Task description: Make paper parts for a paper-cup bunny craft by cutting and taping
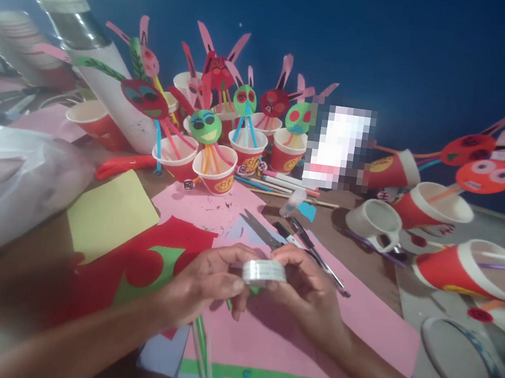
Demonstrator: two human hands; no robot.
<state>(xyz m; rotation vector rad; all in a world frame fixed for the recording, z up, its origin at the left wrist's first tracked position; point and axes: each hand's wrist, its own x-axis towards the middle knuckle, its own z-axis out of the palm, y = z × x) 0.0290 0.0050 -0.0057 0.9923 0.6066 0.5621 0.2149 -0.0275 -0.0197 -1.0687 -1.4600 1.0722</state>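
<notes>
A small roll of clear tape (264, 272) is held between my two hands above a pink paper sheet (296, 350). My left hand (217, 277) pinches its left side with thumb and fingers. On its right side, my right hand (305, 280) grips it with thumb and forefinger. A bit of green shows just beneath the roll, too covered to make out. Scissors (260, 230) lie just beyond my fingers, and a black pen (322, 257) lies past my right hand. To the left are red paper (101, 280) and cut green paper (163, 264).
Paper cups with paper-faced puppets, one cup (215, 172) nearest, line the back. A white mug (373, 223) and tilted red cups (447, 264) stand right. Yellow paper (112, 214) and a plastic bag (10, 188) lie left. A tape ring (426, 354) rests lower right.
</notes>
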